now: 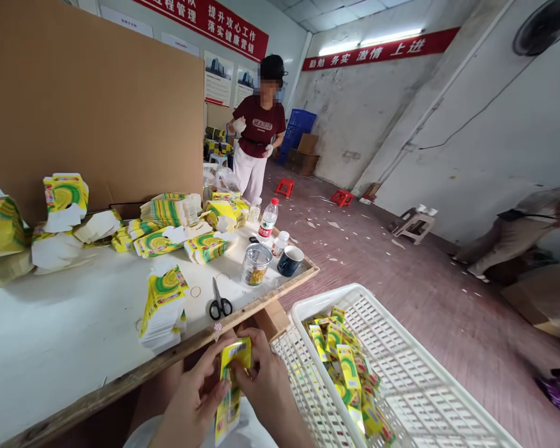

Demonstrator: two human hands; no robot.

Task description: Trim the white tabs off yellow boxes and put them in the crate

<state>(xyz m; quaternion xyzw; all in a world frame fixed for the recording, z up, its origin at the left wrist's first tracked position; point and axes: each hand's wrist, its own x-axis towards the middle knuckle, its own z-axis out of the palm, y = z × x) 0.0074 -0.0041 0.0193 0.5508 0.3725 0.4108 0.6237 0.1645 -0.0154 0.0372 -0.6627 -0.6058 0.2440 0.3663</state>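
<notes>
Just off the table's front edge, both my hands hold a small yellow and green carton point(228, 407) with a barcode near its upper end. My left hand point(193, 392) grips its left side, the thumb lying against the face. My right hand point(266, 379) pinches the upper part, with the fingers curled behind it. Whether the carton's end is folded in cannot be made out. On the table ahead stands a stack of flat yellow cartons point(165, 305). Black-handled scissors point(220, 305) lie to the right of that stack, and a rubber band point(195, 292) is between them.
A white plastic basket point(424, 348) with several filled-looking yellow cartons point(348, 367) stands at my right. On the table are a glass jar point(256, 264), a dark mug point(290, 261), a water bottle point(267, 223) and more carton bundles point(168, 211). A person point(261, 124) stands beyond.
</notes>
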